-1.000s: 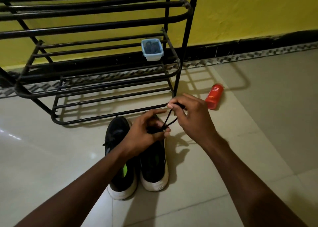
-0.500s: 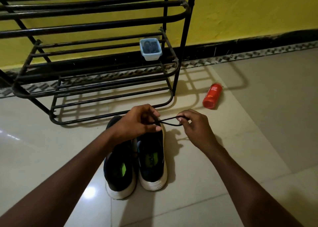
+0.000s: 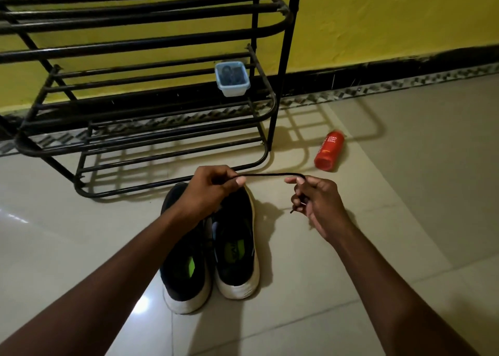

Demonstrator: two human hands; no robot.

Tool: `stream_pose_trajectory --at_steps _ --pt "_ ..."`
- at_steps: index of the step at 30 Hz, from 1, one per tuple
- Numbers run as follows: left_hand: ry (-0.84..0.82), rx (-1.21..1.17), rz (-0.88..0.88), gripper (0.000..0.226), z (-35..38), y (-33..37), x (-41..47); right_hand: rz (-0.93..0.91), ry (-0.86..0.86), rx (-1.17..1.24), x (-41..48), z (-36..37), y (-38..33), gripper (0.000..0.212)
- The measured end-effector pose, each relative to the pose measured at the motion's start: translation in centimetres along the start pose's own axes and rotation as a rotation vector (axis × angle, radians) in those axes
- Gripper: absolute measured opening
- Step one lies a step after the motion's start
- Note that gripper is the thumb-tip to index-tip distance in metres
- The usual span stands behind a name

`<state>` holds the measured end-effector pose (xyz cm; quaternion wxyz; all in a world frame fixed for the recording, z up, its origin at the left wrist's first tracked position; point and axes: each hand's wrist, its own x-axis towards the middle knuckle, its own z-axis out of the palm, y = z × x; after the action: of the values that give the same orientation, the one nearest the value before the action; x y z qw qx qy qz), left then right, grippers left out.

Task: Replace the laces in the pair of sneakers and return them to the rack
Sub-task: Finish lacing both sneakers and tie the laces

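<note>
Spreading apart from a moment ago, the left hand point(image 3: 208, 191) and right hand point(image 3: 318, 202) each pinch the black lace point(image 3: 270, 175), drawn taut above the sneakers point(image 3: 232, 247) standing before the rack point(image 3: 285, 59); threading probably comes next

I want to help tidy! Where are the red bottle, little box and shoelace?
red bottle point(image 3: 329, 150), head view, middle of its body.
little box point(image 3: 234, 90), head view, its front wall.
shoelace point(image 3: 270, 174), head view, its taut middle.
</note>
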<state>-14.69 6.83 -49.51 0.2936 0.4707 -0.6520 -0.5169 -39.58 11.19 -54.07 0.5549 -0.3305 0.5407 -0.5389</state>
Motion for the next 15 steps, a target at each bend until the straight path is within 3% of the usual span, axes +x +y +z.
stream_pose_trajectory --at_steps 4,7,12,15 --pt "0.147 -0.115 -0.010 0.018 -0.1 0.3 0.7 -0.154 -0.012 -0.654 0.1 -0.7 2.6 0.023" --pt "0.191 -0.055 -0.003 0.016 0.1 0.7 1.1 -0.149 -0.070 -0.856 -0.4 -0.2 3.9 0.030" --pt "0.183 -0.081 -0.077 0.028 0.2 -0.6 0.4 -0.106 -0.200 -0.893 -1.1 1.4 4.3 0.038" --pt "0.184 0.246 -0.134 0.036 0.7 -2.2 -1.6 -0.076 -0.196 -0.707 -1.6 2.9 4.1 0.028"
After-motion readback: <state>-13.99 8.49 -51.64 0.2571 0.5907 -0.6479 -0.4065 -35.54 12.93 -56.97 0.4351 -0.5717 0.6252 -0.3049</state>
